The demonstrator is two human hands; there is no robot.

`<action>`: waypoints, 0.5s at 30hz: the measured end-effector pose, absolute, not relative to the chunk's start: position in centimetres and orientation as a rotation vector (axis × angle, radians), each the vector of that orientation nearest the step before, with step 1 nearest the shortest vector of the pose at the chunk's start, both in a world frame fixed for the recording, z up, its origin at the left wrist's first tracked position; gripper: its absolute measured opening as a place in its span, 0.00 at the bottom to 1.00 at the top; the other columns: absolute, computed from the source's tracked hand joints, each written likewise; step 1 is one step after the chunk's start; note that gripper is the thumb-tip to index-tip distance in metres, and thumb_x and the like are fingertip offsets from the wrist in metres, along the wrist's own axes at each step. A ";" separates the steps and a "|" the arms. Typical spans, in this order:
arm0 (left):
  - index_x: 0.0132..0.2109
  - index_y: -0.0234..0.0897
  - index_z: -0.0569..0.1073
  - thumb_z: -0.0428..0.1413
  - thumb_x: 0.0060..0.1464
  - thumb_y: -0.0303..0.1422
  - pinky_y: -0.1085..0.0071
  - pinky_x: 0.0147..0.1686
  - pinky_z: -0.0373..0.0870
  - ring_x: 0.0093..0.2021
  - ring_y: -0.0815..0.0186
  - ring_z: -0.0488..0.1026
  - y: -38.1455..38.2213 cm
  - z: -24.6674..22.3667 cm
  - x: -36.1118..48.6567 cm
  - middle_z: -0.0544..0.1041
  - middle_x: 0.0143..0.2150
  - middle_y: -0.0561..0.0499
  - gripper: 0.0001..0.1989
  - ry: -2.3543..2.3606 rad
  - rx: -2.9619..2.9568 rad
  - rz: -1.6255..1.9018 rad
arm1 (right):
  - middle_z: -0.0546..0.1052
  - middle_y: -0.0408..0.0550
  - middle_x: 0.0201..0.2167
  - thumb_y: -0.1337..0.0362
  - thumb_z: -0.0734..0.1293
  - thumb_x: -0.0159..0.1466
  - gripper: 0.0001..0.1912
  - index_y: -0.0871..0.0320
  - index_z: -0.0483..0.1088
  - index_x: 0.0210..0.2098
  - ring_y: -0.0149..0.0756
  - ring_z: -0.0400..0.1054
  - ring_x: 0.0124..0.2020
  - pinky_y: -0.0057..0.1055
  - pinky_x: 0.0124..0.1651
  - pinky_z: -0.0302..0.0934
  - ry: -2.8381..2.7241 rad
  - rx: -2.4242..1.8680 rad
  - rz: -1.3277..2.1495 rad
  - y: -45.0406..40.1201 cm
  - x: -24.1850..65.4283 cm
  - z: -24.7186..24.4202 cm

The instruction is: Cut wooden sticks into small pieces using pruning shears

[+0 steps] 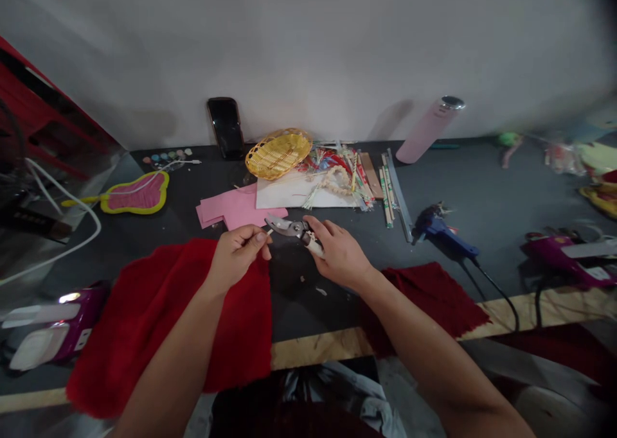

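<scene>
My right hand [337,248] is wrapped round the pale handle of a pair of pruning shears [293,228], whose blades point left. My left hand [240,250] is closed in a pinch on a small pale stick [269,232]; its tip is close to the shears' blades, and I cannot tell whether they touch. Under my left forearm lies a red cloth [245,322]. Pink paper pieces [236,208] lie just beyond the hands. Small pale scraps [321,291] are on the dark table between my wrists.
A yellow wicker basket [279,155], craft bits on a white sheet [284,194] and chopsticks [387,194] stand behind. A phone [225,126] and pink bottle [427,133] lean at the wall. Right are a blue glue gun [446,236] and dark red cloth [434,297]; left, a pink-yellow fan [135,192].
</scene>
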State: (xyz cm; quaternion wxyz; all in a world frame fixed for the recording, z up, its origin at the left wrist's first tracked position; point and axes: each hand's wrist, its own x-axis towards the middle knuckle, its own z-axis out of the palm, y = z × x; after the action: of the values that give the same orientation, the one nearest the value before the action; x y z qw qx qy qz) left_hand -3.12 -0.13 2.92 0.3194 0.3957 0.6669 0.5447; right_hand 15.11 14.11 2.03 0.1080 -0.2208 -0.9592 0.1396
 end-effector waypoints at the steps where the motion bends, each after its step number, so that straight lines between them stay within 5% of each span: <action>1: 0.33 0.33 0.73 0.53 0.57 0.41 0.77 0.17 0.51 0.15 0.76 0.56 -0.1 2.8 -3.1 0.75 0.21 0.52 0.14 1.753 1.036 1.433 | 0.69 0.57 0.47 0.65 0.60 0.60 0.31 0.59 0.51 0.62 0.44 0.64 0.45 0.39 0.49 0.58 -2.826 -0.652 0.412 14.1 15.1 2.0; 10: 0.37 0.34 0.75 0.56 0.54 0.38 0.76 0.24 0.62 0.20 0.73 0.64 0.6 2.9 -2.2 0.80 0.30 0.49 0.11 1.921 1.053 1.496 | 0.68 0.57 0.49 0.63 0.61 0.61 0.31 0.59 0.50 0.62 0.45 0.63 0.49 0.39 0.50 0.58 -2.813 -0.706 0.491 14.3 15.2 1.8; 15: 0.34 0.34 0.76 0.54 0.54 0.37 0.76 0.19 0.58 0.17 0.74 0.61 0.4 2.9 -2.3 0.80 0.28 0.49 0.11 1.900 1.056 1.464 | 0.66 0.59 0.53 0.65 0.60 0.61 0.35 0.60 0.45 0.65 0.48 0.60 0.52 0.44 0.51 0.58 -2.855 -0.587 0.466 14.9 15.3 1.3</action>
State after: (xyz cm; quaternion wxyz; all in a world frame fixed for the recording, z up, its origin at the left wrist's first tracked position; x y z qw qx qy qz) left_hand -2.26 0.41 2.92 0.2575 0.3895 0.7005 0.5397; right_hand 15.33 14.87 1.34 0.0949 -0.1981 -0.9628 0.1573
